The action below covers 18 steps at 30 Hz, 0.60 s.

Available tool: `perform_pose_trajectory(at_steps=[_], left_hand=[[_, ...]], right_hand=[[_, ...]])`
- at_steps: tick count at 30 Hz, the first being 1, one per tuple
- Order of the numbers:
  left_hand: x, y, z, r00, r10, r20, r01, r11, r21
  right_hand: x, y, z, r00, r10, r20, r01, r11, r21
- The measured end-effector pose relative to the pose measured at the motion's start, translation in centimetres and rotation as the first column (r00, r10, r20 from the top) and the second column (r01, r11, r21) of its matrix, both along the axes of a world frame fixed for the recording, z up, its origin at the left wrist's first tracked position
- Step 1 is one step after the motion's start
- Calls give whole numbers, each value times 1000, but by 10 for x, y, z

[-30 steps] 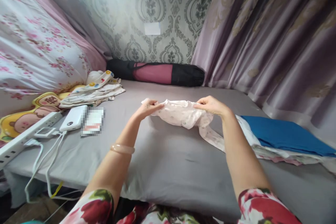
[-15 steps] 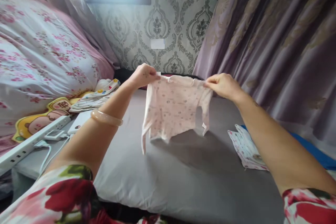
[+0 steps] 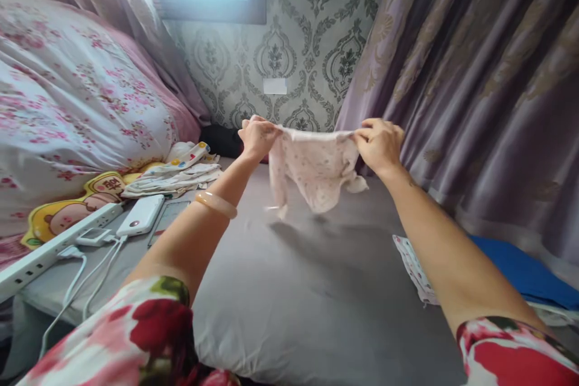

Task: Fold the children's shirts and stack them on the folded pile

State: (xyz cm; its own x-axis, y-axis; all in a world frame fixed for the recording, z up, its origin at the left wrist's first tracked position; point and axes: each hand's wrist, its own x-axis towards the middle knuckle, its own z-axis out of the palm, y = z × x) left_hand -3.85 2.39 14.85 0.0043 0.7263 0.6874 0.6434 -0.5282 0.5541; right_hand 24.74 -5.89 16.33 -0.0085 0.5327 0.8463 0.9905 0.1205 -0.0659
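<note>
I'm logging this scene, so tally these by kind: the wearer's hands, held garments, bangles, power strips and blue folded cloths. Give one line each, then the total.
Left hand and right hand: 2
Held garment: 1
Bangle: 1
Power strip: 1
Blue folded cloth: 1
Total: 6

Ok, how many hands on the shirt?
2. The left hand grips the left end of the shirt's top edge; the right hand grips the right end. Both are in plain view; no other hands show.

Pink top [image 3: 316,166] rumpled again
</note>
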Motion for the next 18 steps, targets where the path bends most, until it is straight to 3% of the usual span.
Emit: perform_pose_trajectory(at_steps=[2,4,7,12,14,16,18], left_hand=[[3,-2,0,1000,-4,-7,4,1000,-24],[7,-4,1,998,-45,-37,43,997,-59],[13,-7,1,996,66,63,-66,998,2],[22,-9,0,996,42,81,-42,999,-1],[22,-8,0,989,76,125,-75,997,-12],[21,-8,0,993,42,110,-37,998,-45],[20,-9,0,995,-6,96,14,997,-80]], right_hand=[[2,0,-2,999,-28,-30,29,999,32],[2,0,-5,1000,-11,-22,11,1000,-18],[0,0,-9,999,-20,-31,20,1000,7],[-3,3,-10,1000,10,-25,-11,998,-55],[-3,5,-8,998,-2,-65,3,1000,17],[-2,7,-6,994,8,-111,-4,999,40],[-3,6,-6,987,40,-158,-45,999,-28]])
